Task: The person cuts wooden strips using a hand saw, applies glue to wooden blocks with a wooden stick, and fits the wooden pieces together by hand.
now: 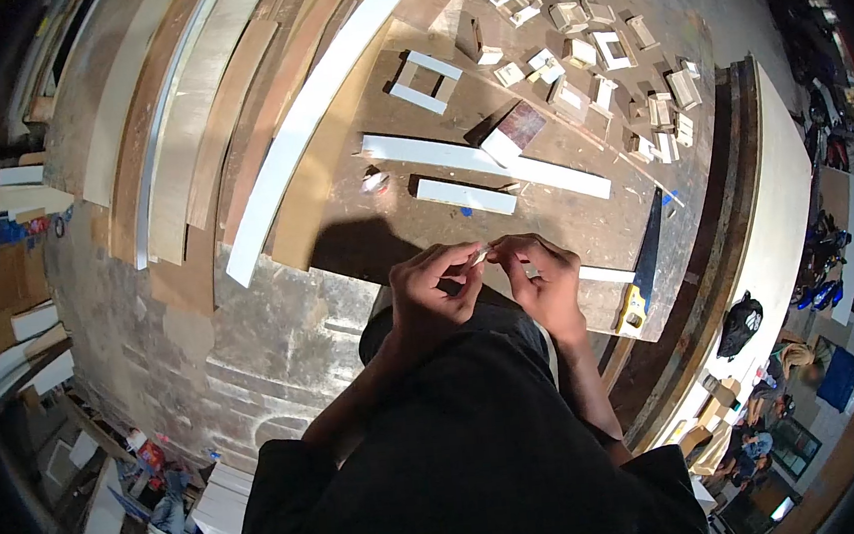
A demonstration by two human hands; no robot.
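Head view: left hand (431,289) and right hand (549,282) pinch a small pale piece (482,255) between fingertips, probably light, stiffness unclear, best held by its ends

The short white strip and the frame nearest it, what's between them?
The long white strip lies between the short strip and the frame, as the head view shows.

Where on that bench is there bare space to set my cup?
Mostly bare patches show on the bench between the short strip and the saw, and between the tan sheet and the small frame. The far right is crowded with wood pieces; planks cover the left.
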